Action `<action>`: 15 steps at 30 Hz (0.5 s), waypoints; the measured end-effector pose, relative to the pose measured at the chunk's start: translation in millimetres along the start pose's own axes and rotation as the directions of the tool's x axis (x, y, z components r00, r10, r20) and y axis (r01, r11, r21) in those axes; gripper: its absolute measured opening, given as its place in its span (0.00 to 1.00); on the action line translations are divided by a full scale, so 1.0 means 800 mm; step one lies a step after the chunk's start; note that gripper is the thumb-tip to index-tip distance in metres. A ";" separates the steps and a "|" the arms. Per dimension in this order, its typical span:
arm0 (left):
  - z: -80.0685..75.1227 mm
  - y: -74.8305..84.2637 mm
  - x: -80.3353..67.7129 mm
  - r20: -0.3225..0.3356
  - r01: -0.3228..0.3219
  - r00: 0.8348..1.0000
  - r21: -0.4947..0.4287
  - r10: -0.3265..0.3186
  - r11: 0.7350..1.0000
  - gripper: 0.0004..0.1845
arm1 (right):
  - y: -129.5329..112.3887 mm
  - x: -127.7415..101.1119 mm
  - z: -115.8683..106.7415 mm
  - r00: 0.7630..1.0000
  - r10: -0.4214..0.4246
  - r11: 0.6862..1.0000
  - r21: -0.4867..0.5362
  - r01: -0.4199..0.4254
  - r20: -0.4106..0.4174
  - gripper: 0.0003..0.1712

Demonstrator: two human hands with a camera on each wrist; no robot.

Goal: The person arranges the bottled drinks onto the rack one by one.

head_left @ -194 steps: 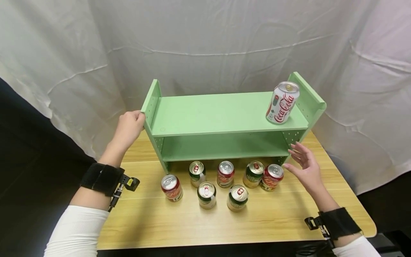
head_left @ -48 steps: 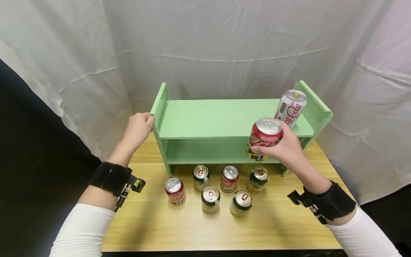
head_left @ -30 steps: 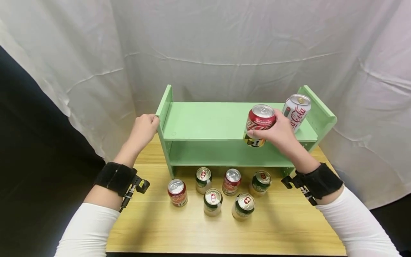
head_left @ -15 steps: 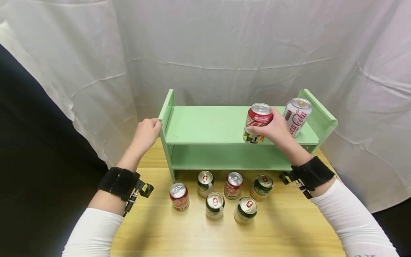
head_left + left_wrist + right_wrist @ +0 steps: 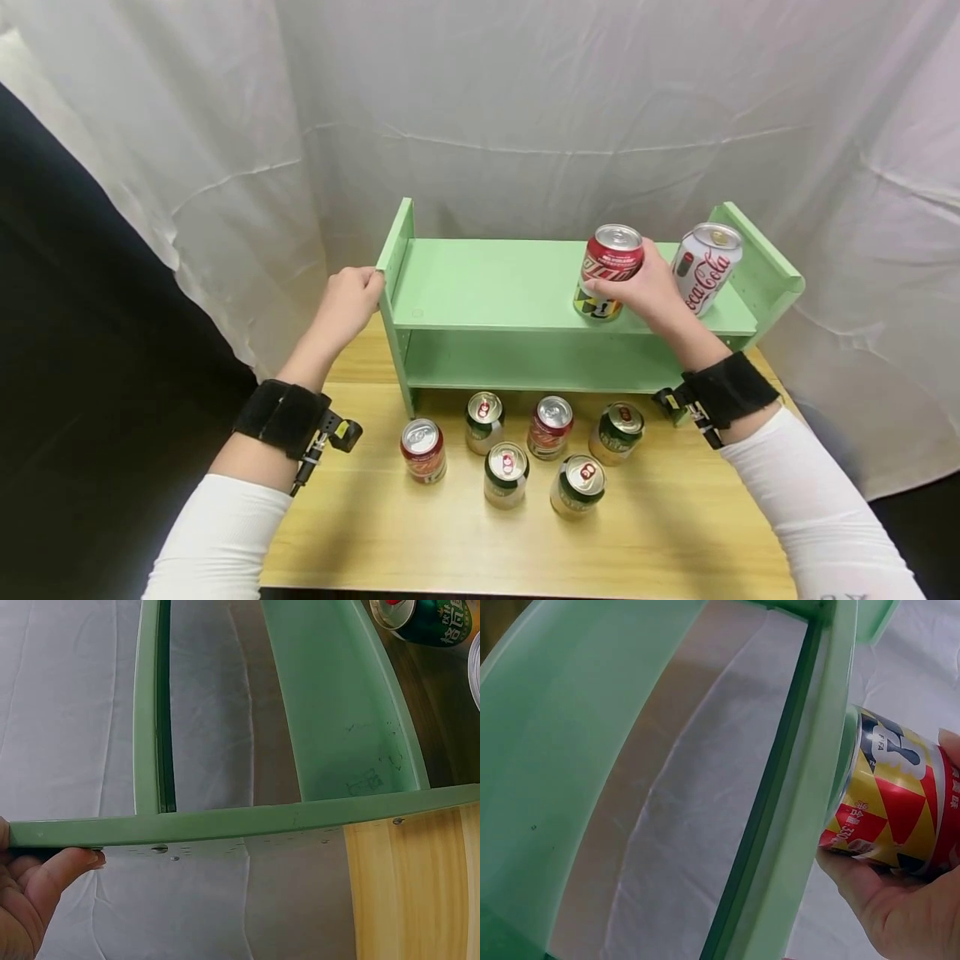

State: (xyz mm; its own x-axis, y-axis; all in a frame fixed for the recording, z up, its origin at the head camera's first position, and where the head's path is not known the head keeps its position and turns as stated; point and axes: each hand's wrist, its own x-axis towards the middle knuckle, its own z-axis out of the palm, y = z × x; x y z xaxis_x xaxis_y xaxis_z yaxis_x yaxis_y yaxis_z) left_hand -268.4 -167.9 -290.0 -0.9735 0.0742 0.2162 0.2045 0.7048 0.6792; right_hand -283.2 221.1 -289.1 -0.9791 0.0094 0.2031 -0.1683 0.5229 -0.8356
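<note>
My left hand (image 5: 347, 305) grips the left side panel of a green two-tier shelf (image 5: 487, 283); in the left wrist view the thumb (image 5: 64, 874) presses the panel's outer face. My right hand (image 5: 649, 287) holds a red soda can (image 5: 611, 271) with a yellow patterned base, upright at the front of the top board. In the right wrist view the base of that can (image 5: 900, 795) is at the board's edge; whether it bears on the board I cannot tell. Just right of the hand stands a white Coca-Cola can (image 5: 707, 271), by the right side panel.
On the wooden table (image 5: 360, 533) in front of the shelf stand a red can (image 5: 423, 451) at the left, another red can (image 5: 551, 427) in the middle, and several green-and-gold cans (image 5: 506, 475). A pale curtain (image 5: 525, 100) hangs behind.
The right hand, seen free near the right panel earliest, took the red can from the table and lifted it to the top board. The left hand kept its grip on the panel.
</note>
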 end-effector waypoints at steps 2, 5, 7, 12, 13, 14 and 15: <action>-0.001 0.001 0.000 -0.002 0.002 1.000 -0.003 -0.002 1.000 0.17 | 0.001 0.003 0.000 1.000 -0.012 1.000 0.000 0.012 -0.005 0.49; -0.003 0.002 -0.001 -0.001 0.006 1.000 0.002 -0.006 1.000 0.17 | 0.002 0.007 0.003 1.000 -0.025 1.000 0.015 0.025 -0.009 0.49; -0.004 0.001 -0.002 0.005 0.009 1.000 0.002 -0.009 1.000 0.17 | 0.004 0.007 0.005 0.999 -0.032 0.999 0.027 0.032 -0.011 0.48; -0.006 -0.002 -0.005 0.017 0.022 1.000 0.001 -0.022 1.000 0.17 | 0.004 0.004 0.009 0.999 -0.033 0.999 0.036 0.034 -0.010 0.48; -0.006 -0.003 -0.005 0.016 0.022 1.000 -0.001 -0.022 1.000 0.17 | 0.003 0.004 0.010 1.000 -0.028 0.999 0.037 0.029 -0.010 0.49; -0.007 -0.002 -0.004 0.013 0.019 1.000 0.000 -0.019 1.000 0.18 | 0.002 0.003 0.010 1.000 -0.023 0.999 0.038 0.023 -0.012 0.49; -0.008 -0.002 -0.004 0.009 0.015 1.000 0.000 -0.015 1.000 0.18 | 0.001 0.003 0.010 1.000 -0.017 0.999 0.039 0.018 -0.014 0.49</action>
State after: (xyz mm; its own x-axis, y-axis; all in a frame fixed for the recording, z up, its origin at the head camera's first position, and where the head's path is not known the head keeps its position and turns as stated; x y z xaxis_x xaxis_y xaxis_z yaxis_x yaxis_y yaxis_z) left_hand -265.0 -173.9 -287.0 -0.9774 0.0702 0.1996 0.1901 0.7061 0.6822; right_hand -286.2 214.8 -293.2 -0.9744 0.0126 0.2245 -0.1898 0.4896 -0.8510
